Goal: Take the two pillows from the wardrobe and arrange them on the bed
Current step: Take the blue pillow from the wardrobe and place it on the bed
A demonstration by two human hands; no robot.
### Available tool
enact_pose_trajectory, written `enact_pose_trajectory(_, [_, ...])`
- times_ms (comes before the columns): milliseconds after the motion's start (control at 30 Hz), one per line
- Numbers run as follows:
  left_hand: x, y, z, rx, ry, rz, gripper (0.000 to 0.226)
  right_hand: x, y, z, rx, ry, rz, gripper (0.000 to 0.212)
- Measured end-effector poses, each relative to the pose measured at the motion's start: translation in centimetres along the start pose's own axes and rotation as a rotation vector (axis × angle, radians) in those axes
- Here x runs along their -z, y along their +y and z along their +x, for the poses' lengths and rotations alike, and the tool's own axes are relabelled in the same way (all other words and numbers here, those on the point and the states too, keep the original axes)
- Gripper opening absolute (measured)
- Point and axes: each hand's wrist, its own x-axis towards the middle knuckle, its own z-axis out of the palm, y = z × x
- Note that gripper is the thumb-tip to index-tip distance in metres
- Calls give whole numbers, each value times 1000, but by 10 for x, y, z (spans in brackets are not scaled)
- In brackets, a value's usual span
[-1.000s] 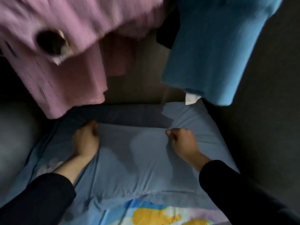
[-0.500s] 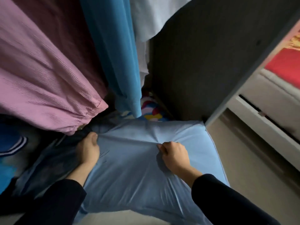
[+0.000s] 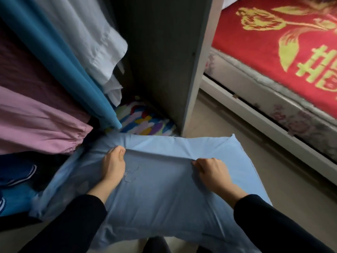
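A light blue pillow [image 3: 164, 194] hangs in front of me, half out of the wardrobe [image 3: 164, 52]. My left hand [image 3: 114, 165] pinches its cover near the top left. My right hand [image 3: 211, 172] grips a fold of the cover toward the top right. A fabric ridge is pulled taut between both hands. Behind the pillow, on the wardrobe floor, lies a multicoloured patterned cushion or pillow [image 3: 145, 121], partly hidden by hanging clothes. The bed [image 3: 273, 52] with a red and gold cover stands at the right.
Hanging clothes fill the wardrobe's left: a pink garment [image 3: 36, 121], a teal one [image 3: 60, 57], a white one [image 3: 94, 39]. The grey wardrobe side panel [image 3: 193, 73] stands between pillow and bed. The white bed frame [image 3: 255, 117] runs along beige floor [image 3: 273, 179].
The blue pillow has come out of the wardrobe toward me and to the right, held by both hands. My view has swung right, so the bed now shows.
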Motion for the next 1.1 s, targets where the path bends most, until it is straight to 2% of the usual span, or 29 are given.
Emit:
enact_pose_trajectory(167, [-29,102,-29,-226,-221,14,27,80,101,-35,-117,22,-26,35])
enact_pose_trajectory(267, [-54,169,-42,-337,-347,95,20,131,166,-51,-153,40,-47,35])
enact_pose_trajectory(433, [-94,295,-51,-466,-510,158,21,214,267,-60,-218,77,-79,34])
enact_pose_trajectory(533, [-113,363,-40,-490,-509,128,22,261,314,-46,-243,153,-124,30])
enact_pose_trajectory(833, [-155,531,78,-500,-286,-58,20,377,409,78,-258,449,-161,17])
enact_pose_trajectory(967, [-184,586,159,-498,-281,-129,19,405,446,163,-328,528,-126,15])
enact_pose_trajectory(1100, [-213,634,246,-491,-329,-116,20,420,482,257,-376,502,-109,18])
